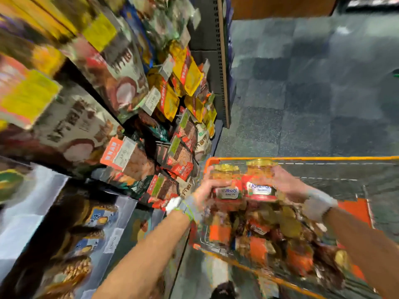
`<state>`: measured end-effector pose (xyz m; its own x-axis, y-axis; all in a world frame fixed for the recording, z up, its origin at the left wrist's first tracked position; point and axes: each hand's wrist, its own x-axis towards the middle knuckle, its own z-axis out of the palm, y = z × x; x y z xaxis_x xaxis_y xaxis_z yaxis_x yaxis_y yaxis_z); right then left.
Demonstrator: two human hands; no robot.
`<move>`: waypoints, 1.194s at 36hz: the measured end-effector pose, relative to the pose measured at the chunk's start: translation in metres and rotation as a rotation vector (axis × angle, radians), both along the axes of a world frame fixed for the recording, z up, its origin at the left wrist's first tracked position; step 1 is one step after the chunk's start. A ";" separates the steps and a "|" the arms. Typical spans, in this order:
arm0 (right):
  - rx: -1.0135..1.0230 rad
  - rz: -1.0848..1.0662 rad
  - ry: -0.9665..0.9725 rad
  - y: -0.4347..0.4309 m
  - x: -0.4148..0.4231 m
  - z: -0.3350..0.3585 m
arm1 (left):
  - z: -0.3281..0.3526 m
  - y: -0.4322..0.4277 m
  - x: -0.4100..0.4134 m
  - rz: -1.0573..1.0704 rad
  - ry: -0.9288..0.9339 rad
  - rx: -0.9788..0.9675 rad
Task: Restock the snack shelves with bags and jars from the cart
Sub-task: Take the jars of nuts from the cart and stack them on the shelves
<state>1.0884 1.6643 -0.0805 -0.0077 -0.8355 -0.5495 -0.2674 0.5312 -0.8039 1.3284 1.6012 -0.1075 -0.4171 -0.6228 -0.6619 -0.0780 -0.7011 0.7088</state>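
Observation:
Two cashew jars with gold lids and red labels are held side by side above the cart. My left hand (205,186) grips the left jar (227,186) from its left side. My right hand (287,184) grips the right jar (260,184) from its right side. The jars touch each other. Below them the orange-rimmed wire cart (302,158) holds a heap of snack bags and jars (269,234). The snack shelves (133,117) stand to the left, packed with bags. The picture is blurred.
Hanging yellow and red snack bags (185,74) fill the upper shelf rows, with price tags in front. Larger bags of nuts (71,234) sit on the lowest shelf at the left. Grey tiled floor (302,93) stretches beyond the cart on the right.

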 end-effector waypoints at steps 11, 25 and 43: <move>-0.316 0.233 -0.216 0.002 0.084 0.111 | 0.140 0.074 0.090 0.370 0.020 -0.257; -0.571 0.755 -0.354 0.082 0.311 0.263 | 0.271 0.305 0.249 0.964 -0.003 -0.529; -0.727 1.028 -0.633 0.348 0.600 0.393 | 0.412 0.617 0.466 1.302 -0.371 -0.915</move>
